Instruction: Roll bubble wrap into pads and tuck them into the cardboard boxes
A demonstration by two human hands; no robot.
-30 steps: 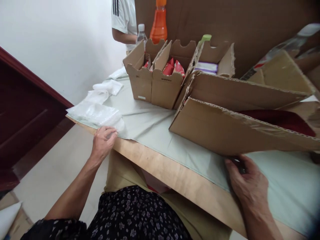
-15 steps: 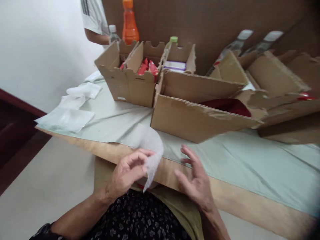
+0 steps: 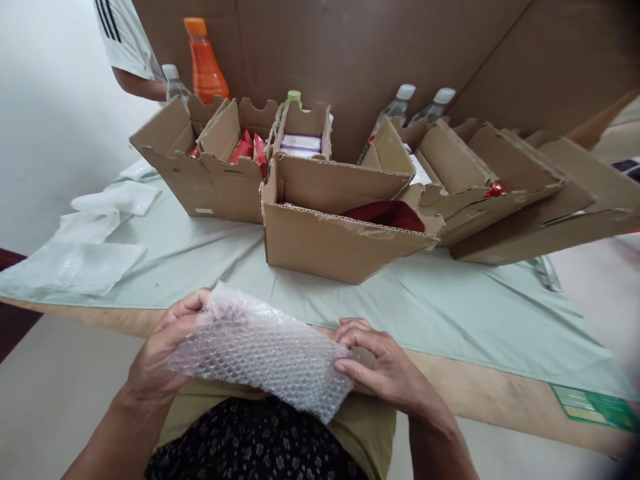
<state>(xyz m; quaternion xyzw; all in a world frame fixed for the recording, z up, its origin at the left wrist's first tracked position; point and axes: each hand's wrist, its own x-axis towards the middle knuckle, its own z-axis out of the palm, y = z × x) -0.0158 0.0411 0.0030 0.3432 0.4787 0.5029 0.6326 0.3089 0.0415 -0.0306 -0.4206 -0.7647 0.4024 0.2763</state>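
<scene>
A clear bubble wrap bag or sheet [image 3: 270,350] is stretched between my two hands, above my lap and close to the table's front edge. My left hand [image 3: 163,347] is closed on its left end, with part of the fingers hidden behind the plastic. My right hand [image 3: 377,367] pinches the right end between thumb and fingers. Whether the bubble wrap is a pouch or a single layer I cannot tell. Just beyond it stands a cardboard box [image 3: 345,250] with a dark red item [image 3: 387,215] inside.
Cardboard boxes [image 3: 220,190] with red packets stand at the back left, more boxes [image 3: 520,213] at the right. Behind are an orange bottle [image 3: 206,70] and clear bottles [image 3: 400,103]. Bubble wrap pieces [image 3: 75,267] lie at left. A person's arm [image 3: 137,83] shows at back left.
My right hand, apart and open before, now grips the right end of the bubble wrap. The bubble wrap is spread out flat between both hands. The view has shifted to the right.
</scene>
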